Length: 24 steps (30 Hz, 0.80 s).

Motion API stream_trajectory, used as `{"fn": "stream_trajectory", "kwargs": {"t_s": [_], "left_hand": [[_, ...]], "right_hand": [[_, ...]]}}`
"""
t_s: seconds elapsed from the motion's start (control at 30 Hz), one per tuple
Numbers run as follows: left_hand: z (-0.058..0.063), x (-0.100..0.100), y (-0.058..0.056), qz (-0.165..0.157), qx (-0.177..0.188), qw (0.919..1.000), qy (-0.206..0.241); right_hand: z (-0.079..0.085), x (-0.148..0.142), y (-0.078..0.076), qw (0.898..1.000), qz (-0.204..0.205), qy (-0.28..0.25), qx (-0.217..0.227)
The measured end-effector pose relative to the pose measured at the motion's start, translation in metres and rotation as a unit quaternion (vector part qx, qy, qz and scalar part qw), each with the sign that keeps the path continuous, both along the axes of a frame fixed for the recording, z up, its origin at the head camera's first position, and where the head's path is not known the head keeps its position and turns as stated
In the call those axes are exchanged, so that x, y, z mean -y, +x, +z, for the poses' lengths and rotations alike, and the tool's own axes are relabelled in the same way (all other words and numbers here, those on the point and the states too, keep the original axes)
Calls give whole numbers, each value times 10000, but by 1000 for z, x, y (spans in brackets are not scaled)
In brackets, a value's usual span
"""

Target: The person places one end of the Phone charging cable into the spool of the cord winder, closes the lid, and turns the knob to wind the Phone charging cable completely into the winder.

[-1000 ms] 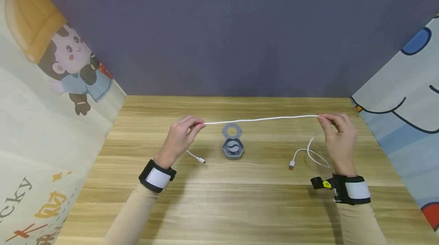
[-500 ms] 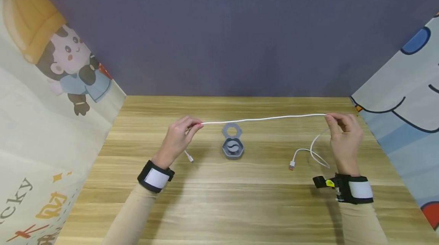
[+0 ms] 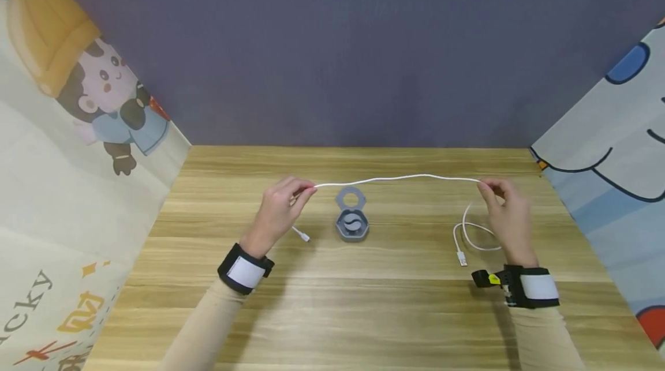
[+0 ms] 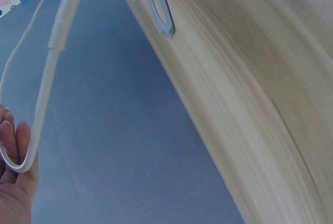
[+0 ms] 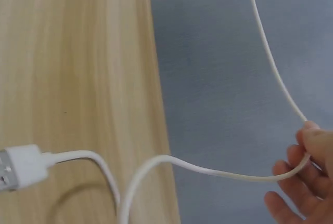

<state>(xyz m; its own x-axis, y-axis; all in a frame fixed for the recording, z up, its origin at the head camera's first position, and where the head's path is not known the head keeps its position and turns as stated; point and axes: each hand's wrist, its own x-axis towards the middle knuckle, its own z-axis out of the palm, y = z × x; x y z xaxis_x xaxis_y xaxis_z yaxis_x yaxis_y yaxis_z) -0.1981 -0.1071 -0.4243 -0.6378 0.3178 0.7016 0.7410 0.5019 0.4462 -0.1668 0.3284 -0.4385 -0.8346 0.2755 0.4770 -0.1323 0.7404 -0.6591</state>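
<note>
cable [image 3: 399,177] stretches between left hand [image 3: 280,206] and right hand [image 3: 510,221], fingers of both pinching it, apparently to hold span nearly straight; gray case [image 3: 352,237] sits lid-open on tabletop [image 3: 363,313] between them, presumably within reach.

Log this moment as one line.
left hand: pinches cable | right hand: pinches cable | cable: strung between them, slightly wavy | box: on table, lid open

Fingers [image 3: 302,185] pinch white cable [image 3: 397,177]; grey box [image 3: 352,236] nearby.
</note>
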Motion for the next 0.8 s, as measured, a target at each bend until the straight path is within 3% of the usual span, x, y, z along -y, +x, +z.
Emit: {"fn": "stream_trajectory", "kwargs": {"t_s": [0.2,0.43,0.67,0.8], "left_hand": [[-2,-7,1,-122,63,9999,73],[-4,-16,1,-249,85,9996,99],[-4,-25,3,-323,18,9993,190],[-5,-31,4,-367,-71,9990,238]], "right_hand": [[-13,-1,1,9981,331,123,511],[-26,7,2,9939,754,361,720],[-27,19,1,9913,851,455,895],[-23,30,-1,9877,1126,555,927]]}}
